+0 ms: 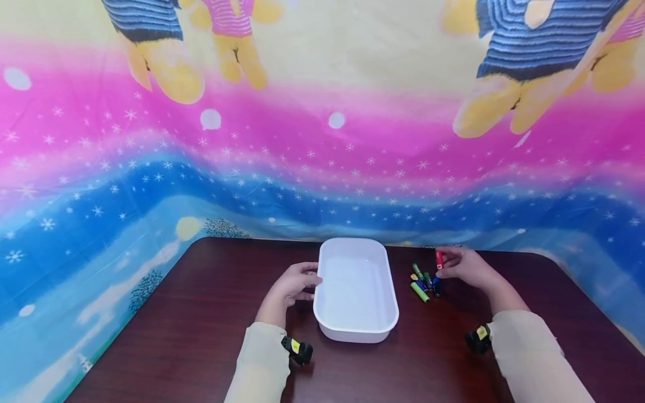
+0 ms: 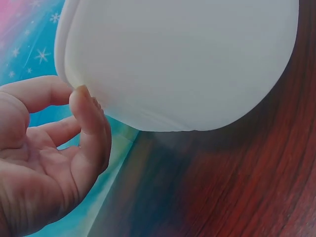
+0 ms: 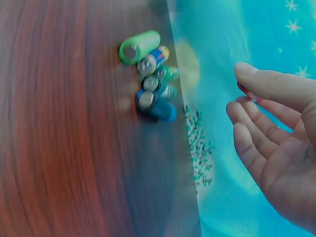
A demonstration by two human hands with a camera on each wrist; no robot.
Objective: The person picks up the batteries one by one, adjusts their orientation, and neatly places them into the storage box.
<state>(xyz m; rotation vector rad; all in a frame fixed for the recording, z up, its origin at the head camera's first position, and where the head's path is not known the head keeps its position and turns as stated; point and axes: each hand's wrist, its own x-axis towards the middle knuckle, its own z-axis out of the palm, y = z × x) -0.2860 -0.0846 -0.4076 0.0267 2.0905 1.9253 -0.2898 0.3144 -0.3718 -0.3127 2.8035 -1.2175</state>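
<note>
A white plastic tub (image 1: 355, 336), with nothing in it, stands on the table. My left hand (image 1: 292, 284) grips its left rim between thumb and fingers; the left wrist view shows the thumb (image 2: 85, 106) at the tub's edge. To the right of the tub, my right hand (image 1: 468, 270) pinches a red battery (image 1: 439, 259) above a small group of batteries. A light green battery (image 1: 420, 292) lies at the near side of that group. Among the others are a black and blue one (image 3: 154, 107) and a blue and yellow one (image 3: 153, 60). In the right wrist view the fingers mostly hide the red battery.
The dark brown wooden table (image 1: 227, 336) ends at a printed cloth backdrop (image 1: 302, 157) behind and at both sides. Black wrist cameras are strapped over the left sleeve (image 1: 262, 358) and the right sleeve (image 1: 529, 347).
</note>
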